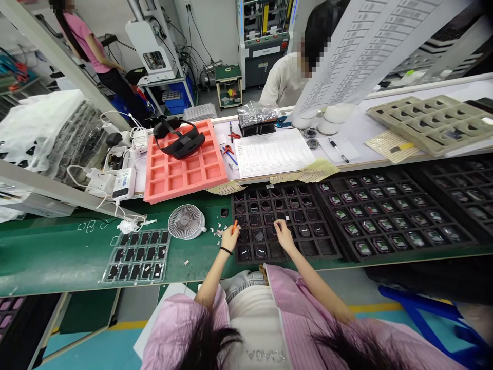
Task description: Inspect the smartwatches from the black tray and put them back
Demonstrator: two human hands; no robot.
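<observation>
My left hand is closed around a slim orange tool whose kind is too small to tell. It hovers at the left edge of a black foam tray, whose pockets hold round dark parts. Over the middle of that tray, my right hand has its fingertips pinched together at a pocket. What they hold, if anything, is too small to make out. A small white piece lies just beyond them. Scattered white bits lie on the green bench beside my left hand.
A round fan and a clear tray of black pieces stand to the left. More foam trays sit to the right. On the shelf above are a pink tray, a printed sheet and a beige tray. A co-worker sits opposite.
</observation>
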